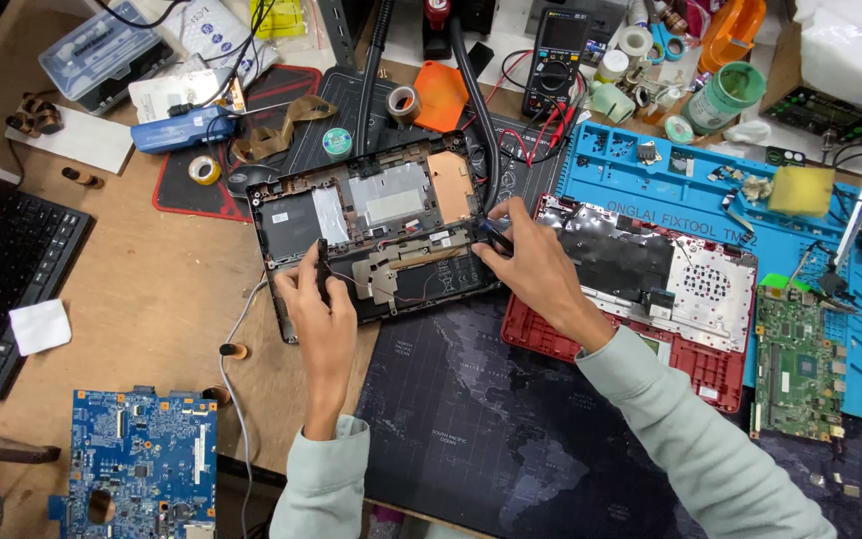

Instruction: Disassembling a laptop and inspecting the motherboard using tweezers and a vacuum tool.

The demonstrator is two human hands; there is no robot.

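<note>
I see my left hand (pixel 319 299) resting on the front edge of the opened laptop base (pixel 376 230), fingers around a dark tool (pixel 322 268). My right hand (pixel 531 265) pinches a small blue-tipped tool (pixel 496 237) at the base's right edge, just beside the red keyboard cover (pixel 641 299).

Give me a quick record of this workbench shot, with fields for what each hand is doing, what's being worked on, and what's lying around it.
Setting: cluttered wooden workbench seen from above
Work piece: opened laptop base, internals exposed
Left hand: on the base's front edge, gripping a slim black tool
Right hand: at the base's right edge, pinching a small dark tool
Right of base: red keyboard cover, underside up, on a blue repair mat
Far right: green circuit board
Lower left: blue motherboard
Far left: black keyboard
Top: multimeter
</note>
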